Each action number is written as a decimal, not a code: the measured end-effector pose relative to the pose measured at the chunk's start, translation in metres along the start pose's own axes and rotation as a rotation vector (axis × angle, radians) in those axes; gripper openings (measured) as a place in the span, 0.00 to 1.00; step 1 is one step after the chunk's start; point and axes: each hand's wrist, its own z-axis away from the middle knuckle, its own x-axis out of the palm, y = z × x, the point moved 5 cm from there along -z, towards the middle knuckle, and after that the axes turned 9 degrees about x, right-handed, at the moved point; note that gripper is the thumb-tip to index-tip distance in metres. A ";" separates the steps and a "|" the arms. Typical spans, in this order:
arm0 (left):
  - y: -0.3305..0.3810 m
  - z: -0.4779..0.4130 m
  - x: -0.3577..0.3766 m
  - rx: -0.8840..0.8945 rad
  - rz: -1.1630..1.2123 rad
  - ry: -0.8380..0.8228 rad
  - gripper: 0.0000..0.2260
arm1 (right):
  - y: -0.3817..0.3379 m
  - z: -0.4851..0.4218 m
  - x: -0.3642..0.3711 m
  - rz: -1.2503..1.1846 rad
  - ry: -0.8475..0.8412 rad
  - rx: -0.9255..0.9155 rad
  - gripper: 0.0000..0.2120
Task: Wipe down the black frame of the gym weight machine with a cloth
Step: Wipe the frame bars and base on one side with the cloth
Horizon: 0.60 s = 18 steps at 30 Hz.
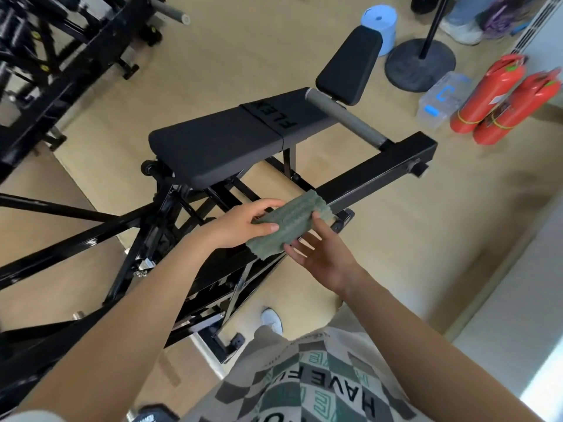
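A green ribbed cloth point(289, 222) lies folded over the black square frame bar point(377, 172) of the weight machine, at the middle of the view. My left hand point(243, 223) grips the cloth's near-left end, thumb on top and fingers curled over its far edge. My right hand point(323, 251) is under and beside the cloth with fingers spread, its thumb and fingertips touching the cloth's right edge. The bar runs from lower left to upper right and ends in a capped tip.
A black padded bench seat point(219, 150) and backrest pad point(350, 65) stand just beyond the bar, with a grey foam roller point(344, 117). Two red fire extinguishers point(502, 102), a clear box, a round stand base point(420, 63) and a blue stool lie at the upper right. More black frame fills the left.
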 end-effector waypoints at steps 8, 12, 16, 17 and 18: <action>-0.044 0.062 -0.020 0.054 0.019 -0.041 0.25 | 0.088 -0.012 0.032 -0.014 0.039 -0.059 0.21; -0.070 0.091 -0.029 0.093 0.026 -0.037 0.26 | 0.126 -0.016 0.049 -0.001 0.054 -0.100 0.21; -0.093 0.120 -0.035 0.133 0.062 -0.011 0.25 | 0.161 -0.019 0.066 0.010 0.081 -0.116 0.20; -0.098 0.128 -0.037 0.139 0.059 0.000 0.24 | 0.169 -0.020 0.070 0.021 0.085 -0.115 0.19; -0.103 0.135 -0.039 0.144 0.052 0.018 0.24 | 0.177 -0.021 0.074 0.032 0.090 -0.113 0.19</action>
